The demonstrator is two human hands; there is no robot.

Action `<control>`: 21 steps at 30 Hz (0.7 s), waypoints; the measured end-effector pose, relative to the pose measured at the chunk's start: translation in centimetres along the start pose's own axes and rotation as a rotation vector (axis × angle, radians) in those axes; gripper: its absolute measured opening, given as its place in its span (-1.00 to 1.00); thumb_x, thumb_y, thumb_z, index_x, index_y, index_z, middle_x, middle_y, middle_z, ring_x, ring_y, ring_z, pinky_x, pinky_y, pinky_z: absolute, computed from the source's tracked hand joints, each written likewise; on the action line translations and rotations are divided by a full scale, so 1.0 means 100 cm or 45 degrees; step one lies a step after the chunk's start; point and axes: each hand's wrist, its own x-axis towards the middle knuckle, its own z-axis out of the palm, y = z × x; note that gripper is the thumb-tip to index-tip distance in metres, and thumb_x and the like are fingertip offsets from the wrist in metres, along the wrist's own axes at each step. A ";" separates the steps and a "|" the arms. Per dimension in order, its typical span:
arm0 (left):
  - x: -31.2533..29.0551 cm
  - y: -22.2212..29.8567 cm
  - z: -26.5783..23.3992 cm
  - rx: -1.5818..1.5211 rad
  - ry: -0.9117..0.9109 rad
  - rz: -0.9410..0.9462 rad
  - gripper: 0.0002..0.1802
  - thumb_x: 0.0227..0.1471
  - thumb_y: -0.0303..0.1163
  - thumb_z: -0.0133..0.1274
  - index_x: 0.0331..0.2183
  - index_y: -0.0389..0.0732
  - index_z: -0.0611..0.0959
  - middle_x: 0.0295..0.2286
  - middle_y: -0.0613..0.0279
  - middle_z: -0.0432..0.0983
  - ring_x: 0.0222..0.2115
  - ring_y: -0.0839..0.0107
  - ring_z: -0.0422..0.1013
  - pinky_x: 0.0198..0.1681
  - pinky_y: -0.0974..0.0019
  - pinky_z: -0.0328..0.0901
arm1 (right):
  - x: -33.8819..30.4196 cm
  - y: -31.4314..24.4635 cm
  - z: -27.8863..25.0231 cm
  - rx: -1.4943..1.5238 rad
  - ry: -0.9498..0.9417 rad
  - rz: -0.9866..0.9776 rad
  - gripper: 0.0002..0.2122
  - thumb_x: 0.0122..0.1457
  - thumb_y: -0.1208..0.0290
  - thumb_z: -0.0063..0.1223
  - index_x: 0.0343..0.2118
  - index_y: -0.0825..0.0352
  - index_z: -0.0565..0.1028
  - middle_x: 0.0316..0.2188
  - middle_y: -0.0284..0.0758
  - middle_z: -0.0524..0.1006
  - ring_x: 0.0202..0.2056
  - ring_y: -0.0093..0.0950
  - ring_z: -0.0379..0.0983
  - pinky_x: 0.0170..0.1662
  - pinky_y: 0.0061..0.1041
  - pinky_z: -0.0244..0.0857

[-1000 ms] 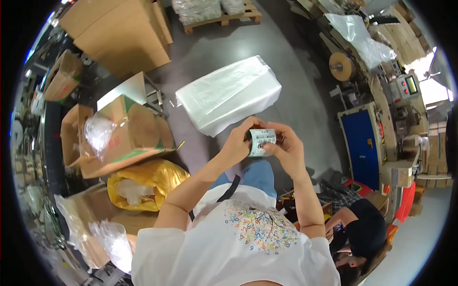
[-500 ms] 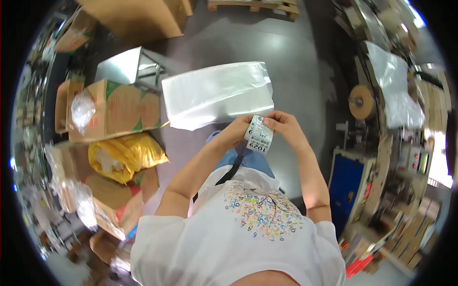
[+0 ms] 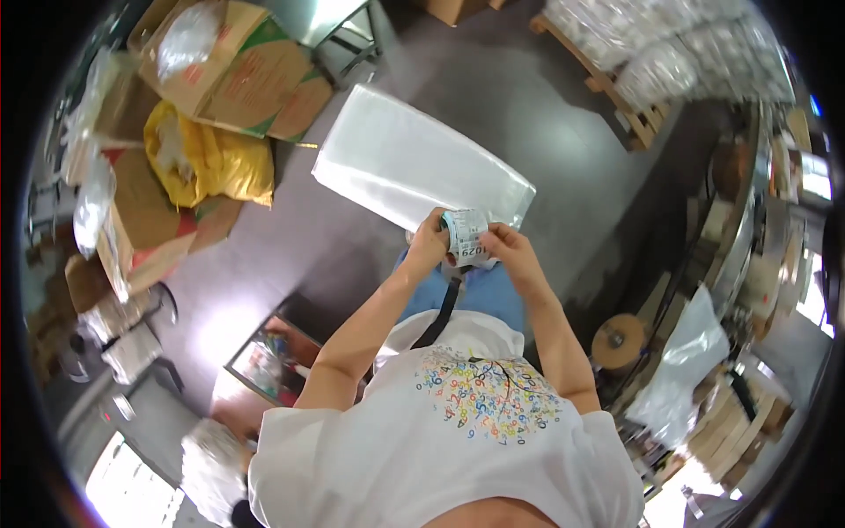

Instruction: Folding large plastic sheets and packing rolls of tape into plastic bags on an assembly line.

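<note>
Holding label roll (image 3: 468, 234) | left fingers (image 3: 434, 231) partly hidden | small print (image 3: 465, 227) illegible

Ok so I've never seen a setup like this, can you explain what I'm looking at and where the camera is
There's no machine doing the handling: these are a person's bare hands, seen from above by a wide fisheye camera worn on the head, so straight edges bend.

The left hand holds a curled printed strip, whitish, while the right hand pinches its right edge. Beyond them is a long block covered in whitish plastic.

At upper left are cardboard boxes and a yellow sack. On the grey floor, at upper right, a wooden pallet carries plastic-wrapped bundles.
</note>
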 end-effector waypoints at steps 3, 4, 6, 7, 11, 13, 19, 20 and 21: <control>0.009 -0.012 0.003 0.095 0.145 0.198 -0.80 0.00 -0.50 -0.08 -0.25 -0.30 0.46 -0.42 0.21 0.48 -0.40 0.53 0.38 -0.33 0.44 0.31 | 0.035 0.004 -0.014 -0.319 -0.271 0.043 -0.69 0.18 0.18 -0.05 -0.25 0.38 0.44 -0.34 -0.37 0.47 -0.36 -0.62 0.38 -0.28 -0.67 0.21; 0.015 -0.026 0.002 -0.001 0.228 0.224 -0.79 0.01 -0.51 -0.09 -0.24 -0.31 0.46 -0.41 0.20 0.48 -0.40 0.52 0.38 -0.32 0.44 0.30 | 0.048 0.004 -0.017 -0.414 -0.363 0.070 -0.68 0.18 0.17 -0.04 -0.24 0.39 0.44 -0.32 -0.35 0.48 -0.35 -0.60 0.40 -0.27 -0.65 0.23; 0.026 -0.074 -0.007 -0.407 0.328 0.180 -0.72 0.04 -0.54 -0.15 -0.16 -0.36 0.46 -0.32 0.14 0.49 -0.29 0.46 0.41 -0.23 0.40 0.32 | 0.073 0.002 -0.020 -0.300 -0.478 0.224 -0.69 0.15 0.17 -0.02 -0.24 0.37 0.45 -0.33 -0.35 0.49 -0.36 -0.58 0.41 -0.29 -0.63 0.25; 0.036 -0.102 -0.006 -0.441 0.377 0.195 -0.72 0.04 -0.54 -0.15 -0.16 -0.36 0.46 -0.32 0.14 0.49 -0.29 0.46 0.41 -0.23 0.40 0.32 | 0.088 -0.001 -0.029 -0.159 -0.498 0.361 -0.69 0.13 0.17 0.01 -0.24 0.35 0.45 -0.34 -0.35 0.50 -0.37 -0.57 0.43 -0.32 -0.61 0.28; 0.071 -0.216 -0.003 -1.000 0.632 0.163 -0.59 0.04 -0.53 -0.16 -0.03 -0.36 0.40 -0.20 0.11 0.47 -0.22 0.38 0.43 -0.14 0.35 0.32 | 0.200 0.045 -0.116 -0.714 -0.308 0.359 -0.57 0.11 0.04 0.01 -0.16 0.36 0.42 -0.28 -0.30 0.49 -0.27 -0.50 0.43 -0.26 -0.53 0.30; 0.107 -0.220 0.007 -1.378 0.887 0.103 -0.59 0.05 -0.52 -0.18 -0.01 -0.34 0.39 -0.17 0.13 0.48 -0.15 0.28 0.43 -0.04 0.27 0.32 | 0.271 0.079 -0.189 -1.159 -0.164 0.257 -0.47 0.07 -0.04 0.02 -0.12 0.39 0.40 -0.23 -0.25 0.48 -0.21 -0.41 0.42 -0.18 -0.47 0.30; 0.143 -0.302 -0.011 -1.161 1.359 0.119 -0.63 0.05 -0.48 -0.14 -0.06 -0.33 0.42 -0.02 0.13 0.31 -0.09 0.36 0.36 -0.07 0.29 0.33 | 0.318 0.138 -0.186 -1.286 -0.190 0.355 -0.18 0.00 -0.25 -0.08 0.17 0.32 0.10 0.20 -0.08 0.03 0.21 -0.22 -0.02 0.16 -0.24 -0.01; 0.160 -0.285 -0.005 -1.294 1.315 0.123 -0.63 0.05 -0.47 -0.12 -0.07 -0.34 0.40 -0.01 0.14 0.26 -0.10 0.37 0.35 -0.09 0.29 0.33 | 0.313 0.150 -0.197 -1.504 -0.093 0.213 -0.19 0.00 -0.25 -0.10 0.18 0.29 0.09 0.15 -0.08 0.12 0.16 -0.17 0.06 0.11 -0.14 0.03; 0.170 -0.272 -0.004 -1.406 1.289 0.134 -0.63 0.04 -0.46 -0.10 -0.07 -0.34 0.38 0.00 0.15 0.20 -0.10 0.38 0.34 -0.10 0.29 0.34 | 0.308 0.161 -0.200 -1.702 -0.017 0.060 -0.20 -0.01 -0.25 -0.12 0.18 0.26 0.09 0.10 -0.08 0.22 0.11 -0.12 0.13 0.06 -0.04 0.07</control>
